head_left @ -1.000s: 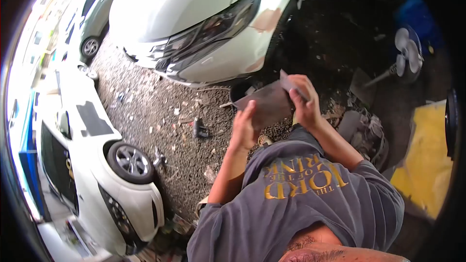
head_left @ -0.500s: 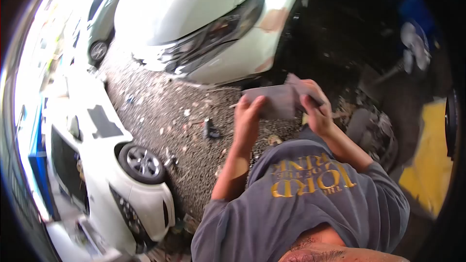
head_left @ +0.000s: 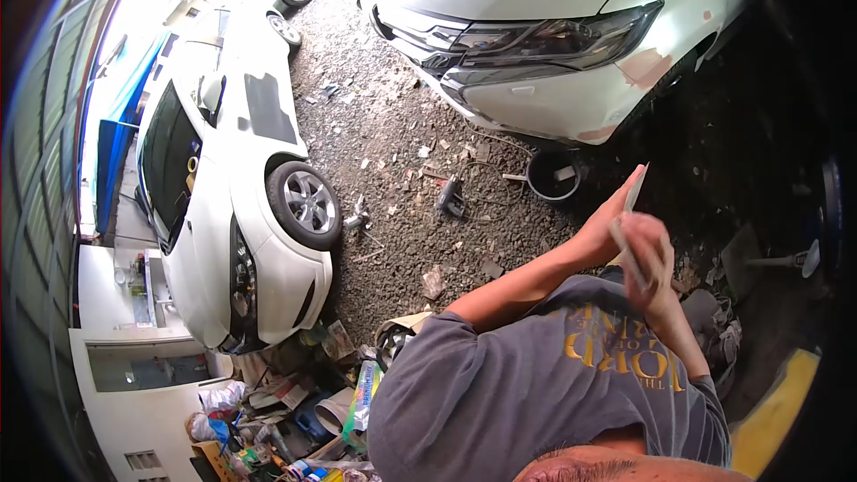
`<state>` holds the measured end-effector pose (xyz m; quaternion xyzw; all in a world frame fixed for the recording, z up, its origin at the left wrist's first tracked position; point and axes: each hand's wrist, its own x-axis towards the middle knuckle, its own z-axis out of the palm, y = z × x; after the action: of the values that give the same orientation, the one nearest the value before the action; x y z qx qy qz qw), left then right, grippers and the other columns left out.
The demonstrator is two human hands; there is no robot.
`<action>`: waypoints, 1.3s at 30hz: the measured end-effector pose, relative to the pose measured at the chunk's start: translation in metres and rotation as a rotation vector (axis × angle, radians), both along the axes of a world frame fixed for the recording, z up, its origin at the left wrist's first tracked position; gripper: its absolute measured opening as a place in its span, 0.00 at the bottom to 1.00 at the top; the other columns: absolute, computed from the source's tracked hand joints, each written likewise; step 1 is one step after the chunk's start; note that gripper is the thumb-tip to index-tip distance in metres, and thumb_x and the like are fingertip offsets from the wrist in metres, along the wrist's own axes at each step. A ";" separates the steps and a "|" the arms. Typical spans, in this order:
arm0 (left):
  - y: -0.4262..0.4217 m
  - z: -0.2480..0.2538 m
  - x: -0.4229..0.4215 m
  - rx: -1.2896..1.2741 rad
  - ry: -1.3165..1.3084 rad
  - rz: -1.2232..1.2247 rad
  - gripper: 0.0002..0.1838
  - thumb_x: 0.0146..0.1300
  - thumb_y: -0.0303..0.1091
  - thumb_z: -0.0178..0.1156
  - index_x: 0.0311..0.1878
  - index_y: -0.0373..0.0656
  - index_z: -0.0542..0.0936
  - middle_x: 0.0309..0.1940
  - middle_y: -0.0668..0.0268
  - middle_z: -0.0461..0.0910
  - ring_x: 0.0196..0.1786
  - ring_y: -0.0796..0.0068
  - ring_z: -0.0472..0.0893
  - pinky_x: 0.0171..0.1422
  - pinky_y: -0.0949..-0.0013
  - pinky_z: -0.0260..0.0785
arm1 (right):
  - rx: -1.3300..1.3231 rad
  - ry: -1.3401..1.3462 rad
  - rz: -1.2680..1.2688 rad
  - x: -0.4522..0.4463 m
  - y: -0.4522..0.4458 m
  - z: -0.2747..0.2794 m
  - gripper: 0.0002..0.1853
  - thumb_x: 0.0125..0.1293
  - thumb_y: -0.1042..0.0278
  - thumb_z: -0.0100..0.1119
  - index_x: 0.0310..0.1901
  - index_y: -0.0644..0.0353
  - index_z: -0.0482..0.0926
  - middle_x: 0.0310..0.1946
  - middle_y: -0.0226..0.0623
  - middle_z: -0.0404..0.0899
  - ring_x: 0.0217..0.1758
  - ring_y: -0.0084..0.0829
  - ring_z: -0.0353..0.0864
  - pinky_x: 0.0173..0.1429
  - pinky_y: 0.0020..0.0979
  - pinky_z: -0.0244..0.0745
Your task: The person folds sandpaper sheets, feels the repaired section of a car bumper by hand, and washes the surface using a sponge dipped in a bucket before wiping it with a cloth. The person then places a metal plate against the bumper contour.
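Note:
My left hand (head_left: 611, 221) is closed on a thin grey sheet (head_left: 636, 189), which is seen nearly edge-on, its upper tip pointing up. Close beside it, my right hand (head_left: 653, 254) is blurred, its fingers wrapped round a grey piece (head_left: 628, 257) of similar material. Whether the two pieces are one folded sheet cannot be made out. Both hands are in front of my grey shirt (head_left: 518, 366). Just beyond them on the ground stands a dark bucket (head_left: 553, 175) with a pale block in it.
A white car (head_left: 536, 89) with bare patches near its wheel arch stands ahead. Another white car (head_left: 201, 241) is at the left. On the gravel lies a dark tool (head_left: 450, 199). Clutter (head_left: 295, 411) fills the lower left; a yellow panel (head_left: 777, 411) is lower right.
The view has swung to the right, bringing the bucket and lower-left clutter into sight. My hands have come closer together, and the sheet has turned from broadside to nearly edge-on.

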<state>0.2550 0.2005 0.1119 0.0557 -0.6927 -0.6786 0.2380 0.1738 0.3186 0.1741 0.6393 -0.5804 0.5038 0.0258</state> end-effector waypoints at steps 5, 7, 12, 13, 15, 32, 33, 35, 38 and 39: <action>0.008 0.004 0.000 0.017 -0.036 0.035 0.47 0.60 0.14 0.59 0.82 0.44 0.51 0.74 0.63 0.64 0.73 0.73 0.65 0.77 0.70 0.55 | 0.075 -0.167 -0.158 -0.022 -0.002 -0.034 0.23 0.57 0.86 0.60 0.57 0.65 0.79 0.52 0.48 0.80 0.54 0.50 0.81 0.57 0.43 0.77; 0.005 -0.004 -0.002 0.225 0.010 -0.036 0.47 0.61 0.12 0.58 0.82 0.44 0.51 0.74 0.65 0.63 0.73 0.74 0.65 0.77 0.70 0.55 | 0.021 -0.052 0.022 0.000 0.007 -0.013 0.24 0.57 0.87 0.58 0.58 0.65 0.79 0.51 0.49 0.81 0.53 0.52 0.81 0.57 0.44 0.78; 0.014 0.006 0.003 0.148 -0.063 0.027 0.44 0.61 0.06 0.48 0.81 0.44 0.54 0.77 0.61 0.60 0.77 0.71 0.60 0.79 0.66 0.54 | 0.140 -0.297 -0.303 -0.025 -0.012 -0.034 0.16 0.70 0.86 0.53 0.56 0.66 0.80 0.49 0.47 0.80 0.50 0.44 0.82 0.53 0.34 0.78; 0.007 0.001 0.003 -0.041 -0.052 0.053 0.42 0.62 0.10 0.52 0.80 0.41 0.55 0.75 0.60 0.61 0.76 0.71 0.61 0.78 0.66 0.56 | 0.028 -0.390 -0.287 -0.016 -0.017 -0.042 0.16 0.67 0.85 0.55 0.55 0.65 0.80 0.49 0.47 0.80 0.50 0.45 0.82 0.53 0.36 0.78; -0.003 -0.005 0.002 -0.161 0.004 0.084 0.40 0.65 0.19 0.60 0.79 0.38 0.56 0.73 0.59 0.64 0.74 0.70 0.63 0.77 0.65 0.58 | 0.037 -0.120 -0.125 -0.006 0.001 -0.029 0.27 0.51 0.82 0.67 0.56 0.63 0.81 0.47 0.44 0.81 0.51 0.48 0.82 0.56 0.39 0.78; 0.014 0.004 0.011 0.627 -0.064 -0.115 0.43 0.64 0.14 0.55 0.81 0.41 0.51 0.73 0.61 0.64 0.73 0.70 0.66 0.77 0.67 0.58 | 0.048 -0.245 -0.265 0.019 0.017 -0.022 0.15 0.68 0.76 0.62 0.56 0.60 0.80 0.46 0.44 0.79 0.48 0.45 0.82 0.51 0.36 0.79; 0.014 0.009 0.012 0.370 -0.131 -0.081 0.41 0.65 0.13 0.52 0.81 0.42 0.54 0.72 0.62 0.66 0.72 0.71 0.67 0.76 0.67 0.58 | 0.016 -0.165 -0.249 0.018 0.017 -0.024 0.15 0.70 0.77 0.60 0.57 0.61 0.79 0.46 0.44 0.78 0.47 0.46 0.81 0.50 0.37 0.79; 0.021 0.003 0.011 0.337 -0.121 -0.033 0.38 0.67 0.15 0.52 0.80 0.41 0.56 0.71 0.61 0.68 0.71 0.72 0.68 0.76 0.68 0.59 | 0.064 -0.282 -0.362 0.000 0.011 -0.032 0.15 0.70 0.76 0.59 0.57 0.61 0.79 0.46 0.44 0.78 0.48 0.46 0.81 0.51 0.37 0.78; 0.024 0.016 0.018 0.256 -0.208 -0.077 0.34 0.68 0.17 0.50 0.78 0.36 0.58 0.70 0.59 0.69 0.72 0.70 0.69 0.76 0.67 0.59 | 0.139 -0.494 -0.431 -0.029 0.013 -0.036 0.12 0.73 0.72 0.56 0.55 0.63 0.78 0.44 0.43 0.77 0.49 0.43 0.79 0.53 0.35 0.75; 0.021 0.021 0.025 0.332 -0.216 -0.122 0.34 0.68 0.17 0.50 0.78 0.35 0.58 0.70 0.59 0.68 0.72 0.70 0.69 0.76 0.67 0.59 | 0.112 -0.511 -0.439 -0.035 0.015 -0.033 0.12 0.74 0.71 0.55 0.55 0.63 0.78 0.44 0.43 0.77 0.48 0.42 0.80 0.52 0.35 0.74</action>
<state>0.2795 0.2215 0.1329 0.1247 -0.5950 -0.7865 0.1085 0.1387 0.3340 0.1409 0.3527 -0.7185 0.5976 -0.0478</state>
